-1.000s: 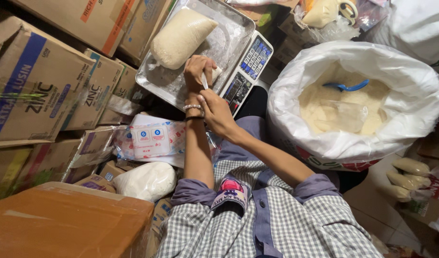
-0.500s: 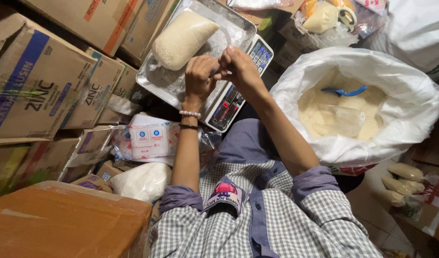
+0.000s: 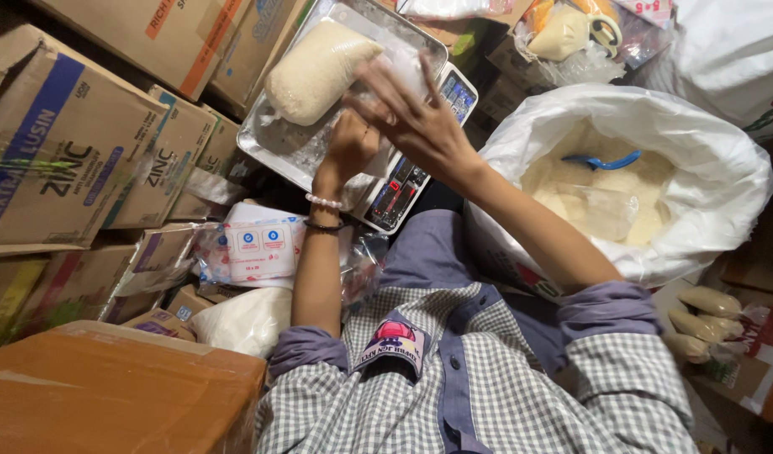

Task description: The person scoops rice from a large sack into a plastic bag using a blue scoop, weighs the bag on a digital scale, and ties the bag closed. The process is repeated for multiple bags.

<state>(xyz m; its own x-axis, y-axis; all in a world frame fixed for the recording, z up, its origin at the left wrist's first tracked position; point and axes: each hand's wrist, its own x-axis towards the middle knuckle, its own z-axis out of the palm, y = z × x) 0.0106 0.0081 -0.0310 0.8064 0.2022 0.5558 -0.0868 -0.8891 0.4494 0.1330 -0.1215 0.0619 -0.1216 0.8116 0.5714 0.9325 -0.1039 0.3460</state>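
The light was warm and uneven; it fell brightest on the white sack (image 3: 722,160) at the right, which nearly washed out; the steel tray (image 3: 277,143) carried soft glare; the upper-left corner sank into deep shadow; the right hand (image 3: 411,118) was smeared by motion blur; the orange box (image 3: 109,395) at the lower left sat out of focus; the edges bowed slightly.

My one camera sits on the person's head.
It looks straight down, close over both arms, the metal tray (image 3: 273,143) and the white sack (image 3: 731,181). I have no second view.
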